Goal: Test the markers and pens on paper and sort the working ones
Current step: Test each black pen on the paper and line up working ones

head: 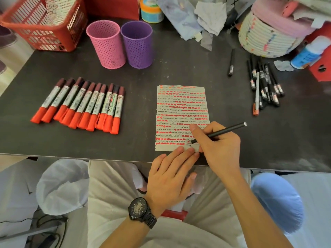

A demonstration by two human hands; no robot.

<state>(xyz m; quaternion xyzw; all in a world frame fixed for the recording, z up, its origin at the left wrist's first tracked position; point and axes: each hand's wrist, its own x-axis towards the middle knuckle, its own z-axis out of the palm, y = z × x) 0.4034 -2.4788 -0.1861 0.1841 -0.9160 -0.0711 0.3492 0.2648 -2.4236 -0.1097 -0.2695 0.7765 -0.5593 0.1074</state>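
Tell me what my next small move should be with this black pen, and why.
Probably draw a short scribble: the right hand holds the black pen with its tip at the paper's last bare strip, while the left hand pins the bottom edge.

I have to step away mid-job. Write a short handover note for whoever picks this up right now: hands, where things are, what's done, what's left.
Right hand: grips a black pen, tip on the bottom line of the test paper.
Left hand: flat on the paper's lower edge, pinning it.
Red markers: capped, laid in a row left of the paper.
Black pens: piled right of the paper, one more lying apart.
Pink cup and purple cup: nothing visible inside.
Done: paper nearly filled with red and black test marks.
Left: finish this pen; which pens remain untested is unclear; nothing sorted into cups yet.
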